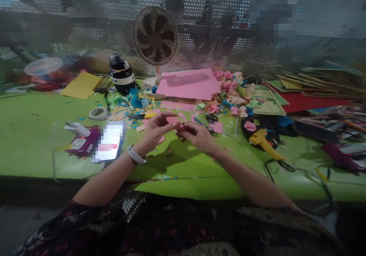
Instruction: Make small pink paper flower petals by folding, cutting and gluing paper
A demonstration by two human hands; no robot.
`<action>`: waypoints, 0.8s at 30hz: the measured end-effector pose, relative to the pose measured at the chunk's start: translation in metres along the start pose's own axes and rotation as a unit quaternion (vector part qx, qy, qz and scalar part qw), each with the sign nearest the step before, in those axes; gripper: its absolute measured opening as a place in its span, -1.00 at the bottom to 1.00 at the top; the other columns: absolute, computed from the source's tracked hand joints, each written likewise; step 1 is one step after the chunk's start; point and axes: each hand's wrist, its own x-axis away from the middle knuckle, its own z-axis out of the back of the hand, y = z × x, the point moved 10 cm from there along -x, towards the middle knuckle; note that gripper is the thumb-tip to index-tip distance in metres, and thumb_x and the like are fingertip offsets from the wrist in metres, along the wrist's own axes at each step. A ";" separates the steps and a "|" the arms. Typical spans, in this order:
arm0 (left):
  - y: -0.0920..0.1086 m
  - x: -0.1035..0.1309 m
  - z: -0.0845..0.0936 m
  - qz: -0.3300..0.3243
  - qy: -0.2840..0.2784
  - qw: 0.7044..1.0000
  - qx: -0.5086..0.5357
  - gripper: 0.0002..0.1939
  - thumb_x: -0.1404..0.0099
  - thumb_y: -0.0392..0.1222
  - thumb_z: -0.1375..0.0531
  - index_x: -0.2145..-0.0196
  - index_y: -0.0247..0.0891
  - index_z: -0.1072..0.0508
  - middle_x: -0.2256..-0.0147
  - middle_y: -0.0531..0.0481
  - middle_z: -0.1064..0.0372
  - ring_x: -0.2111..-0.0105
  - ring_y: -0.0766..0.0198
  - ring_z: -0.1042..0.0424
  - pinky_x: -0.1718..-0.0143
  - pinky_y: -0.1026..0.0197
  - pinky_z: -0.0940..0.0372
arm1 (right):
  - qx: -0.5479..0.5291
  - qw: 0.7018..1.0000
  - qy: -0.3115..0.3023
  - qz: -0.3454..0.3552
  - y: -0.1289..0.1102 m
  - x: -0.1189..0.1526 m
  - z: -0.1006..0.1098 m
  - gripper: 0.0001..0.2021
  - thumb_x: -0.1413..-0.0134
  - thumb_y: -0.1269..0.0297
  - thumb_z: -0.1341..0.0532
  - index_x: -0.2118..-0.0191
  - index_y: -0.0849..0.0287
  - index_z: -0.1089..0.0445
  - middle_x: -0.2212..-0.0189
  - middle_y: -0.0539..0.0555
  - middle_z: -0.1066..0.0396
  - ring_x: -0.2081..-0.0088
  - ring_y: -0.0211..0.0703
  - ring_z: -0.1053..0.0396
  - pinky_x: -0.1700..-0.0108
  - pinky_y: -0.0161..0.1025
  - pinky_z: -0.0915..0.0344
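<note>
Green covers one long table (34, 134). On it I count one fan (156, 40), one black-and-white bottle (122, 78), one roll of white tape (98, 113), one lit phone (110, 141), one yellow glue gun (265, 143) and one pair of black scissors (212, 118). Two purple power blocks (82, 142) sit far apart, one at each side. Paper flowers (227, 84) make a heap too big to count, and so do the little paper scraps (121, 105).

A big pink sheet (188, 82) lies in front of the fan. One yellow sheet (80, 84) is left of the bottle. The glue gun rests on a round black thing (246, 125), with a pink flower near it. The tape is just past the phone. The hands hide some of the pink bits lying behind them.

Two hands meet over the middle of the table. The left hand (156, 130) wears a white band (136, 155) on its wrist. Its thumb and first finger pinch a small pink paper (172, 120), up off the table. The right hand (198, 136) has its fingers curled in, with the tips touching the left ones. I cannot tell if it grips the paper too.
</note>
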 end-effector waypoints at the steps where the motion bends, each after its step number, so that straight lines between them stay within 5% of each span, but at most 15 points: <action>1: -0.002 -0.002 0.000 0.018 -0.011 1.000 0.023 -0.68 0.01 -0.19 -0.49 0.28 -0.22 -0.56 0.37 0.06 -0.51 0.39 0.38 -0.47 0.28 0.30 -0.40 | -0.016 1.000 -0.006 -0.005 0.000 0.000 0.002 -0.60 -0.09 -0.13 -0.27 0.30 0.16 -0.42 0.39 0.04 -0.45 0.38 -0.22 -0.39 0.28 -0.22 -0.39; 15: -0.005 -0.008 0.011 0.114 -0.130 0.978 -0.115 -0.73 0.00 -0.13 -0.49 0.39 -0.31 -0.56 0.48 -0.03 -0.53 0.49 0.34 -0.50 0.49 0.35 -0.34 | 0.011 0.998 -0.052 -0.022 -0.002 -0.002 0.008 -0.59 -0.08 -0.14 -0.27 0.40 0.16 -0.35 0.54 -0.04 -0.36 0.55 -0.33 -0.29 0.46 -0.30 -0.28; 24: -0.016 0.002 0.015 0.214 -0.239 0.913 -0.254 -0.78 -0.13 -0.10 -0.42 0.38 -0.33 -0.57 0.41 -0.07 -0.56 0.50 0.41 -0.46 0.53 0.41 -0.25 | 0.034 0.994 -0.086 -0.051 0.002 0.003 -0.005 -0.64 -0.07 -0.04 -0.30 0.45 0.18 -0.33 0.59 -0.07 -0.32 0.59 -0.35 -0.24 0.53 -0.34 -0.16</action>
